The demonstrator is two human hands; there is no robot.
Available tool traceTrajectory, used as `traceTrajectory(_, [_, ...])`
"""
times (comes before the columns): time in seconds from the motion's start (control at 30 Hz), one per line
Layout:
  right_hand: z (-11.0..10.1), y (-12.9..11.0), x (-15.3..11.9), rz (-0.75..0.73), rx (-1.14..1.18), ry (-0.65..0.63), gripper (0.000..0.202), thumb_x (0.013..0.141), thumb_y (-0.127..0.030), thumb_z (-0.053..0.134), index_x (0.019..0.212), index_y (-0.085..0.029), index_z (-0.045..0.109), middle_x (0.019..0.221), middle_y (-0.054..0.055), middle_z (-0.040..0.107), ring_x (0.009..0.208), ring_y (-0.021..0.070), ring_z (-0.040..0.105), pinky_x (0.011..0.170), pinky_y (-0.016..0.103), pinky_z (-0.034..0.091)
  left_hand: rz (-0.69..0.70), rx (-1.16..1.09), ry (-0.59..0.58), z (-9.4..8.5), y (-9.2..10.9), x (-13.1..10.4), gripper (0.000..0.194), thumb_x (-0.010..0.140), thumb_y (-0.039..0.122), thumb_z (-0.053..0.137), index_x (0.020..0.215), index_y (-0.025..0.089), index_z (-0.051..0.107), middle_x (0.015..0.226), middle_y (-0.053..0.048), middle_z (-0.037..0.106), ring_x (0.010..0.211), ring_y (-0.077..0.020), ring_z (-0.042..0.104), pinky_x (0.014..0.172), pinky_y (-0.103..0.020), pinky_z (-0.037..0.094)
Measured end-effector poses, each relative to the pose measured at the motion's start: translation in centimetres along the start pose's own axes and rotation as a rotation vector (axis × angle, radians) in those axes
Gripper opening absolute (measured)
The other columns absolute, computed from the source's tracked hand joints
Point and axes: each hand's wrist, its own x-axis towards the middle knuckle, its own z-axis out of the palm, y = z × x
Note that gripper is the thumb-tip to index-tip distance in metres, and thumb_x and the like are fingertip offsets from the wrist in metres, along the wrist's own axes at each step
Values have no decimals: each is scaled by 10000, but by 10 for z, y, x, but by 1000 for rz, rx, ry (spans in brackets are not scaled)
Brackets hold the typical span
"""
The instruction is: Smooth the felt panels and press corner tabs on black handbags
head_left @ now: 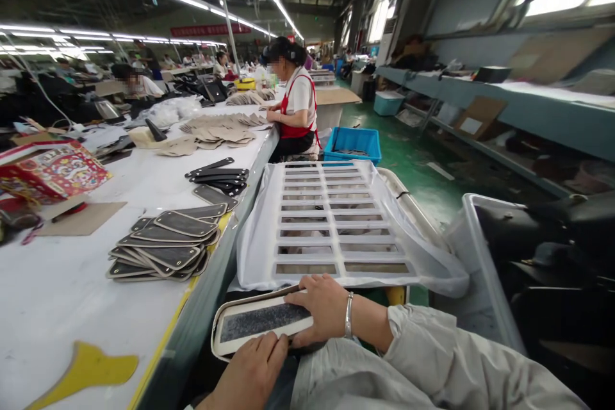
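An oblong cream-edged piece with a dark speckled middle (264, 321) lies across my lap, just right of the table's edge. My right hand (323, 309), with a silver bracelet at the wrist, rests on its far right end, thumb and fingers spread. At its near edge is my left hand (254, 368), fingers close together and pressed against the rim. Part of the piece is covered by both hands. On the table to the left sits a fanned stack of dark pieces with pale edging (166, 240).
Ahead stands a white slatted rack (336, 218) wrapped in film. Black strips (218, 174), a yellow template (91, 371) and a red box (52, 170) lie on the white table (62, 295). A person in a red apron sits beyond, near a blue crate (353, 144). A pale bin is at right.
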Motion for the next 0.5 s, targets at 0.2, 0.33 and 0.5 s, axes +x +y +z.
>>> traceTrajectory(0.2, [-3, 1, 4, -8, -54, -40, 789, 662, -818, 439, 1275, -330, 529, 1093, 136, 563, 940, 324, 536, 806, 472, 392, -160, -172, -152, -15, 11, 6, 276, 853, 26, 443, 1038, 176, 583, 970, -67, 617, 878, -220, 598, 791, -381, 512])
traceTrajectory(0.33, [1, 0, 2, -32, -140, 0, 793, 676, -819, 422, 1273, -308, 528, 1076, 149, 558, 933, 330, 528, 791, 465, 379, -169, -168, -271, -11, 17, 18, 244, 851, 42, 471, 988, 171, 627, 955, -83, 636, 877, -265, 608, 767, -446, 513])
traceTrajectory(0.5, [13, -2, -3, -38, -208, 79, 782, 682, -808, 434, 1253, -283, 537, 1035, 154, 560, 908, 327, 518, 765, 459, 368, -66, -104, -109, 3, 16, 17, 100, 837, 123, 562, 871, 187, 632, 876, -54, 623, 807, -238, 598, 701, -391, 503])
